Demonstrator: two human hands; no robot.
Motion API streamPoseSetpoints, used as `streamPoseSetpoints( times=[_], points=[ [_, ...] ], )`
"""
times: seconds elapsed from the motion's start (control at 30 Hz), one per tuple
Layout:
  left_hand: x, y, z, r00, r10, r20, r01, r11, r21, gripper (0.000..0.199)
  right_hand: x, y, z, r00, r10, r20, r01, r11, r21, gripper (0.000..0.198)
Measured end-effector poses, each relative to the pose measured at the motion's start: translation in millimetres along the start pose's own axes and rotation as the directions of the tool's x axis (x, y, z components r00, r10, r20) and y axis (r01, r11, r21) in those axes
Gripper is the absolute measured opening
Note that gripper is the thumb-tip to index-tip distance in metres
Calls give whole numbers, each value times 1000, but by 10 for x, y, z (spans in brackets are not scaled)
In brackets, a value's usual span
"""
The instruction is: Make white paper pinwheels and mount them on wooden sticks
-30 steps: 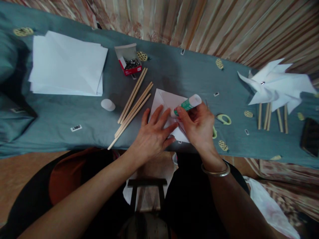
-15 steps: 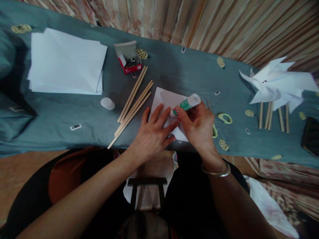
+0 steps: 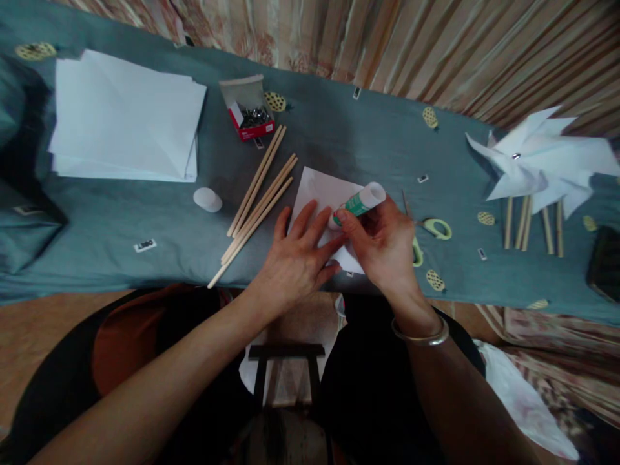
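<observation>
A white sheet of paper (image 3: 322,186) lies on the cloth in front of me, partly hidden under both hands. My left hand (image 3: 300,255) rests on it with the fingers spread, pressing it flat. In my right hand (image 3: 385,242) is a green and white glue stick (image 3: 361,201), gripped between thumb and fingers and tilted. Its lower end is down at the paper near my left fingertips; whether it touches is hard to see. Just right of that hand lie scissors (image 3: 437,227) with light green handles, one handle partly covered by the hand. A white cap (image 3: 208,199) stands further left.
Several wooden sticks (image 3: 259,210) lie left of the paper, below an open red box (image 3: 252,123) of small metal pieces. A stack of white paper (image 3: 126,123) is at the far left. White paper pinwheels (image 3: 530,158) on sticks and a dark phone (image 3: 604,261) lie at the right.
Hardly anything differs. The view has shifted slightly; my left hand stays on the paper and my right hand keeps the glue stick at about the same spot.
</observation>
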State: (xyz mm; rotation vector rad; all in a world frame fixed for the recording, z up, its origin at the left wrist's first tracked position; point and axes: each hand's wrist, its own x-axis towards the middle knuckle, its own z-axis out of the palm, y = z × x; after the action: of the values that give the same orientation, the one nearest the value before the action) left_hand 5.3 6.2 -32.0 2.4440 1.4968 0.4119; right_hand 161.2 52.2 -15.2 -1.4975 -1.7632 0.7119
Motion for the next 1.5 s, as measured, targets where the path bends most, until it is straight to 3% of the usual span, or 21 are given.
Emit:
streamPoseSetpoints(
  times=[0.9, 1.5],
  points=[
    [-11, -4, 41, 999, 8, -31, -7, 999, 40, 51, -31, 44, -52, 998, 0, 67, -1, 1000, 13, 24],
    [-9, 12, 12, 1000, -16, -1, 16, 1000, 10, 51, -59, 91, -100, 999, -21, 43, 21, 1000, -16, 25]
  ],
)
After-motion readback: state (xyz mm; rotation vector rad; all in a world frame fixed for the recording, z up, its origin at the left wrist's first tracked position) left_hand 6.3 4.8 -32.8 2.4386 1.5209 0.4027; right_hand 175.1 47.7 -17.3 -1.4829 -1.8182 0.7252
